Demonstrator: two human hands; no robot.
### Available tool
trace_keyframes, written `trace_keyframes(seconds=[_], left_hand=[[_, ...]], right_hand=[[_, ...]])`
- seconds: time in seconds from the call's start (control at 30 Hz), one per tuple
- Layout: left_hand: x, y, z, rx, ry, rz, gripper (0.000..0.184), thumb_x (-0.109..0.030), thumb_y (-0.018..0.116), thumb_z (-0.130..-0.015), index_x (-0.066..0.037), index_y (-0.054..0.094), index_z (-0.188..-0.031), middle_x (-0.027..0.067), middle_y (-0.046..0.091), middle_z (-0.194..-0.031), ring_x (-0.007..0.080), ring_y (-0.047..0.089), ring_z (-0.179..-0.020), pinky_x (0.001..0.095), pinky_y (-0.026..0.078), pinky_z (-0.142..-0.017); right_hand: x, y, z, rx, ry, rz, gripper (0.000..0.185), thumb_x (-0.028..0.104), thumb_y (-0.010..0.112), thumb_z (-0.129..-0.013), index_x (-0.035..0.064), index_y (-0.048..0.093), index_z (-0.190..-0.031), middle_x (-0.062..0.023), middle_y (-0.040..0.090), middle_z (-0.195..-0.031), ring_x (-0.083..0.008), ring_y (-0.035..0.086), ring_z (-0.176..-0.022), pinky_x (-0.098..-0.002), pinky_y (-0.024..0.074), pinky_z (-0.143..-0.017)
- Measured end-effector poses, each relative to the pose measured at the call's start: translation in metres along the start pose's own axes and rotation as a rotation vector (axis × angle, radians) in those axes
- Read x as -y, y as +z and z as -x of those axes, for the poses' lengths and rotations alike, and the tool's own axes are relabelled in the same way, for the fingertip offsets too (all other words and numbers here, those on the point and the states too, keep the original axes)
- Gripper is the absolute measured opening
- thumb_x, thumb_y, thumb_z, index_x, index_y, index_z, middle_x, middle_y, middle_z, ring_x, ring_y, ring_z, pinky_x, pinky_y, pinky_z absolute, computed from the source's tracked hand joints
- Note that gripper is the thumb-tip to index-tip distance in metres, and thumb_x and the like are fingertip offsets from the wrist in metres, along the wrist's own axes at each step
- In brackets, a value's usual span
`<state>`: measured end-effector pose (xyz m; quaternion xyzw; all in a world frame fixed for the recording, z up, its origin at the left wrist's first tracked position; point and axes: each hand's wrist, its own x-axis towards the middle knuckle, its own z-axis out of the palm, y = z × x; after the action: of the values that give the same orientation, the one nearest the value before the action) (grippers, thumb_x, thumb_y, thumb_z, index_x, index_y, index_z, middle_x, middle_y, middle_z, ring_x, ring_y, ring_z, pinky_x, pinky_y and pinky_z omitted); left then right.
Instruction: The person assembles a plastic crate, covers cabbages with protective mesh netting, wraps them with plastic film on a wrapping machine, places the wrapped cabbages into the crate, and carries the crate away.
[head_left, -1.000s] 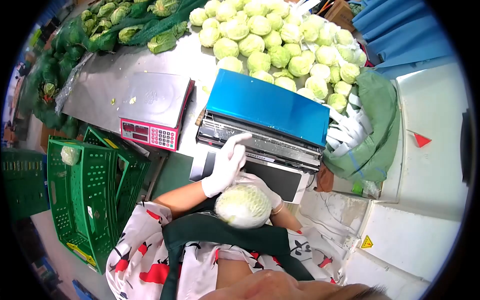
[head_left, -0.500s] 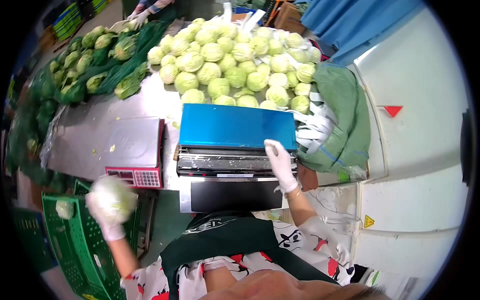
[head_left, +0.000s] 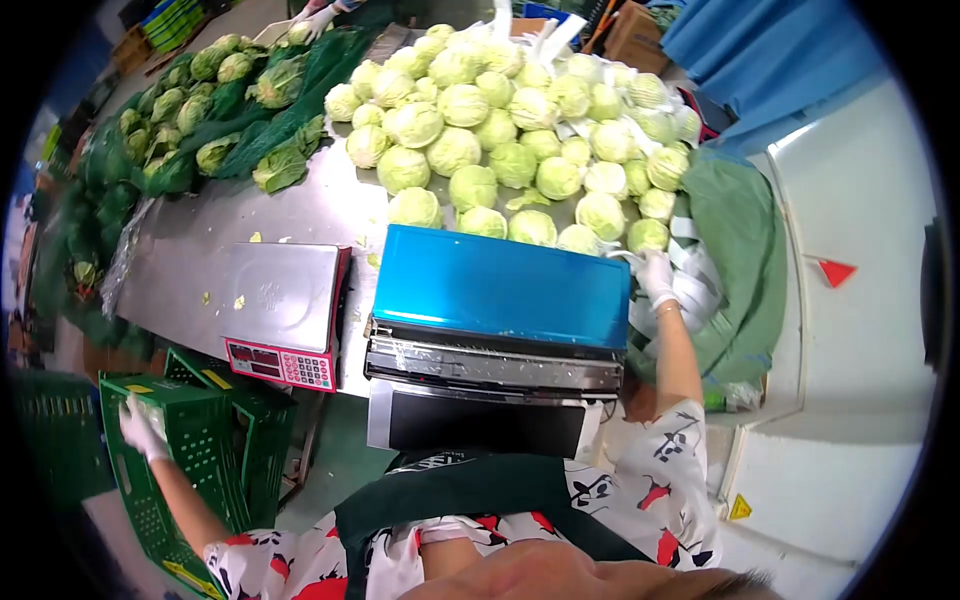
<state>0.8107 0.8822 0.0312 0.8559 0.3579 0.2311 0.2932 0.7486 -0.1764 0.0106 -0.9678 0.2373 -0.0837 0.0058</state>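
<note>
My left hand (head_left: 143, 430), in a white glove, reaches over the green crate (head_left: 195, 425) at the lower left. Its fingers are stretched out beside a pale wrapped cabbage (head_left: 154, 412), which is mostly hidden. My right hand (head_left: 657, 279), also gloved, is at the white strips (head_left: 698, 285) beside the green sack, just below a cabbage (head_left: 648, 236) at the pile's edge. Its fingertips are too small and overlapped to show whether they grip a strip. In front of my body stands the wrapping machine (head_left: 500, 285) with its blue lid and black plate.
A red-and-silver scale (head_left: 285, 285) stands left of the machine. Many pale cabbages (head_left: 462, 105) are heaped behind it. Leafy cabbages (head_left: 278, 82) lie in green netting at the back left, near another person's gloved hand (head_left: 318, 20). The green sack (head_left: 745, 250) is at the right.
My left hand has moved left and down over the crate, and the wrapped cabbage it held is no longer raised. My right hand has left the machine for the white strips at the right.
</note>
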Motion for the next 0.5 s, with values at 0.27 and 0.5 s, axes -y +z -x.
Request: trace_keyframes(seconds=[0.27, 0.5], left_hand=[[-0.333, 0.233, 0.197, 1.196, 0.236, 0.485, 0.070, -0.040, 0.067, -0.089, 0.003, 0.047, -0.141, 0.0181, 0.056, -0.136, 0.0246, 0.054, -0.123, 0.0350, 0.043, -0.102], [-0.406, 0.456, 0.273, 1.565, 0.112, 0.028, 0.107, -0.064, 0.080, -0.067, 0.006, 0.044, -0.140, 0.0212, 0.057, -0.133, 0.0362, 0.055, -0.123, 0.0491, 0.050, -0.095]], right_hand=[[-0.010, 0.030, -0.029, -0.039, -0.212, 0.210, 0.013, 0.017, 0.063, -0.083, 0.0084, 0.064, -0.093, -0.0148, 0.066, -0.085, -0.0338, 0.063, -0.086, -0.0435, 0.0513, -0.075], [0.036, -0.073, -0.038, -0.436, -0.024, 0.004, 0.045, 0.006, 0.057, -0.095, 0.0148, 0.054, -0.139, -0.0166, 0.060, -0.112, -0.0316, 0.063, -0.089, -0.0384, 0.0522, -0.077]])
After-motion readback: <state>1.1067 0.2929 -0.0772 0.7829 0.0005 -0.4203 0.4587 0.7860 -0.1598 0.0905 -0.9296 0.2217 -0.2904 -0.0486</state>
